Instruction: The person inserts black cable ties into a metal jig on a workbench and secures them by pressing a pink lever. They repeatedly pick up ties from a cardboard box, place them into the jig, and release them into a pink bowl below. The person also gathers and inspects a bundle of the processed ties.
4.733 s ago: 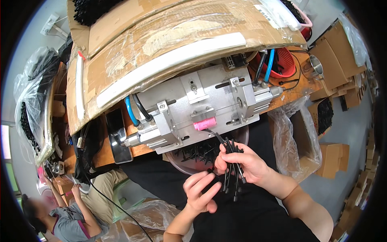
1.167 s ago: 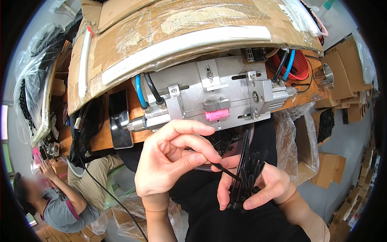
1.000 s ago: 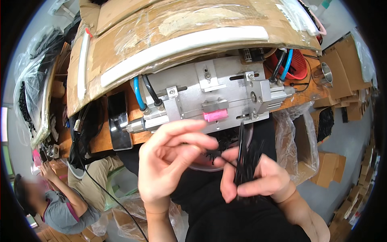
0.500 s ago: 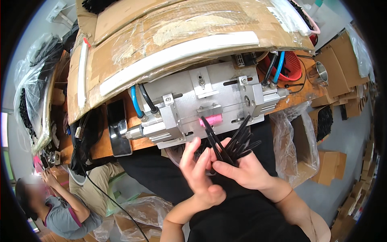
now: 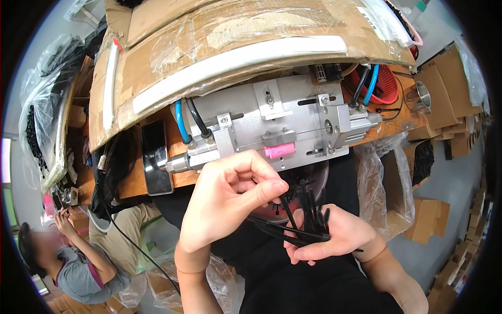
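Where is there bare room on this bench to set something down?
On the wooden table, a patch right of the machine, in front of the metal cup; a narrow strip between machine and phone. Crowded: the gap between left hand and right hand, with black rods.

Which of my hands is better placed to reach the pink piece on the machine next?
Probably your left hand: it's nearer the pink piece, while your right hand grips a bunch of black sticks.

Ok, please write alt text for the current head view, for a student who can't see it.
A person's right hand holds a bunch of thin black rods while the left hand touches one, in front of a metal fixture with a pink block.
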